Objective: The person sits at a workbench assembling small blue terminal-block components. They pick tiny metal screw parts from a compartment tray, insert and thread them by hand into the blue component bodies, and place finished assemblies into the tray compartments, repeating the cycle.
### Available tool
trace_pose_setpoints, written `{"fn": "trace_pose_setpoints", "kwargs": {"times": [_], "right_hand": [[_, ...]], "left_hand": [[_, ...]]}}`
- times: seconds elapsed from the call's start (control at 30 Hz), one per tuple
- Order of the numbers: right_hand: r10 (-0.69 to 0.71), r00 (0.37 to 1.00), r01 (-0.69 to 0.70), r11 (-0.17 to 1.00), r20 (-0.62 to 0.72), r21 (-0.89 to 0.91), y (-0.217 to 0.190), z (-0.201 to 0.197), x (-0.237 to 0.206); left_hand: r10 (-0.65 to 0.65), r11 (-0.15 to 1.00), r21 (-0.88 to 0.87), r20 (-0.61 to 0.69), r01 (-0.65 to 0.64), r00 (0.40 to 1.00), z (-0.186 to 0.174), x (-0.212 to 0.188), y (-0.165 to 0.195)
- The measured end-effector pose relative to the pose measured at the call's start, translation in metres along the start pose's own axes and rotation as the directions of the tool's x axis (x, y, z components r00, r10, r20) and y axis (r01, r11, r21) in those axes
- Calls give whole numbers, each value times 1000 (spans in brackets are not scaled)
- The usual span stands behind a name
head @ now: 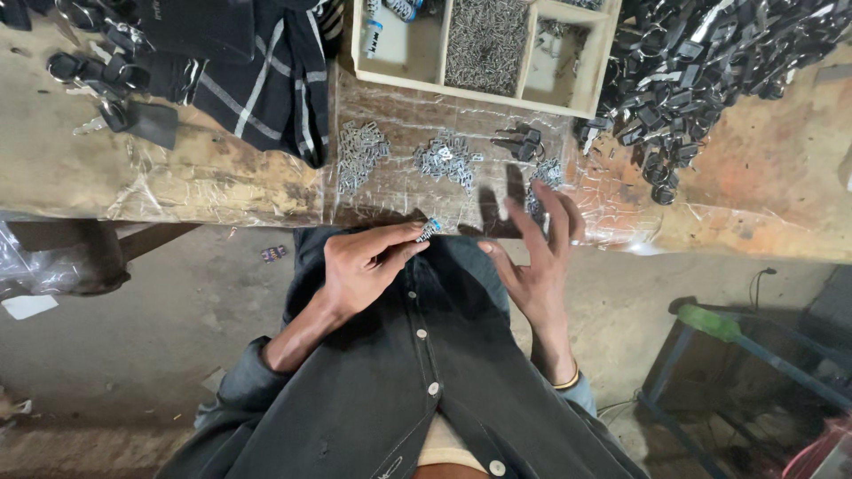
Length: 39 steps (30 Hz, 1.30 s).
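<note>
- Right now the left hand (364, 266) pinches one small metal piece with a blue part (429, 230) between thumb and fingertips, just at the near edge of the workbench (222, 177).
- Its long side tilts up and to the right, pointing toward the right hand (537, 257).
- That right hand is spread wide, holds nothing, and sits just beside the piece, with its fingertips over the bench edge.
- Past both hands, on clear plastic, lie three little heaps of silver clips (359, 153). The right hand is nearer to the rightmost heap.
- Farther back sits one wooden tray (595, 71) and one big pile of black parts (701, 62).
- One dark striped cloth (266, 80) lies on the left.
</note>
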State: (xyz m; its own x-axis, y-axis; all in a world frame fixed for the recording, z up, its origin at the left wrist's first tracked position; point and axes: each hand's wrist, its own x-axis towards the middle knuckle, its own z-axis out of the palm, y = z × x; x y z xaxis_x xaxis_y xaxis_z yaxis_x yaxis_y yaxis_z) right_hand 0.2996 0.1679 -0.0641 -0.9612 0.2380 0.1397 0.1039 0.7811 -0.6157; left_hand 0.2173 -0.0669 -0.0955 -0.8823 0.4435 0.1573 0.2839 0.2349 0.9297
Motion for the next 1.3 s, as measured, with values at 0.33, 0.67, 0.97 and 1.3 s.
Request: {"fn": "trace_pose_setpoints", "kwargs": {"times": [0.33,0.67,0.97,1.3], "right_hand": [[-267,960,258,960,-83,-107,12,6,-12],[-235,972,229,955,8,186,-26,39,3],[-212,977,214,958,-30,194,-37,36,8],[-185,947,133,970,263,204,-28,5,34]], "left_hand": [[-291,940,-174,43,294,956,0,-2,-1],[-97,995,-25,-15,97,995,2,-3,-6],[160,979,117,63,-166,985,-5,-2,-6],[-5,996,-82,132,16,991,-12,2,3]]}}
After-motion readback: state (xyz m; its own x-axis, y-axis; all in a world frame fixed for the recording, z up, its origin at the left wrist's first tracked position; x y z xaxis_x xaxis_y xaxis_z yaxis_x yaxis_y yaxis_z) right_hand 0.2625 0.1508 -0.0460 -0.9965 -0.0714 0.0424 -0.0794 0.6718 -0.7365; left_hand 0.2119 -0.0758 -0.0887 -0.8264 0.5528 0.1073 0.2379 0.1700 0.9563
